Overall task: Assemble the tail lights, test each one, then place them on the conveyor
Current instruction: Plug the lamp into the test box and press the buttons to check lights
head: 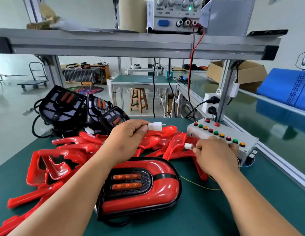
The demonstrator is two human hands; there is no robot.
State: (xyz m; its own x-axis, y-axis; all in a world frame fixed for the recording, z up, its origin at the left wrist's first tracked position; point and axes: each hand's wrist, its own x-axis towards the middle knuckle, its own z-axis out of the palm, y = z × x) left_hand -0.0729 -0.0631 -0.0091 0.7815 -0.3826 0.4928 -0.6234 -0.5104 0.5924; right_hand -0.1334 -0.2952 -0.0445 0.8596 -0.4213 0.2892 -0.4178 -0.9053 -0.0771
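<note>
Where fingers (145,127) pinch, connector (156,125).

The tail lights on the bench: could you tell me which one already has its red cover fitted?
The tail light nearest the person; the black housings behind remain uncovered.

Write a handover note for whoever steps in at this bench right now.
Left hand: pinching a white connector.
Right hand: pinching a second white connector beside the button test box. The two connectors are apart, not mated.
Assembled tail light lies in front of you on the green mat.
Loose red covers are piled at left, black housings behind them.
Left: mate the connectors, test, move the light to the conveyor, assemble the rest.
</note>
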